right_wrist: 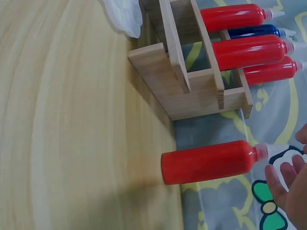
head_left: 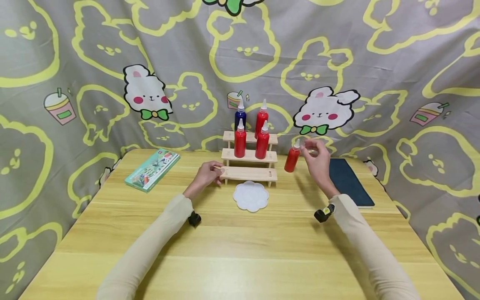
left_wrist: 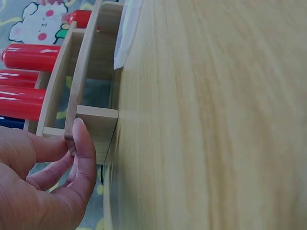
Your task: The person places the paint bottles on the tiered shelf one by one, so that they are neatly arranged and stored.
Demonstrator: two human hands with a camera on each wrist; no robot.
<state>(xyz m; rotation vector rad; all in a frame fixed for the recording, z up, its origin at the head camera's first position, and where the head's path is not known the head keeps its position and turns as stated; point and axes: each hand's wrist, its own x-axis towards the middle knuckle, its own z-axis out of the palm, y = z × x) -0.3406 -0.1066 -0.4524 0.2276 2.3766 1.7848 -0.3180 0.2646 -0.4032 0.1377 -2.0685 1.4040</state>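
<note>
A three-tier wooden stand is on the table, and my left hand pinches the left end of its lowest shelf between thumb and fingers. The left wrist view shows this pinch up close. To the right of the stand, a red squeeze bottle with a clear pointed nozzle stands upright on the table. My right hand is beside that nozzle, its fingers loosely bent and apart from the bottle in the right wrist view. Two red bottles stand on the middle shelf; a blue bottle and a red bottle stand on the top one.
A white scalloped mat lies in front of the stand. On the left is a green illustrated box; a dark blue flat book or pad lies to the right. A patterned curtain hangs behind the table.
</note>
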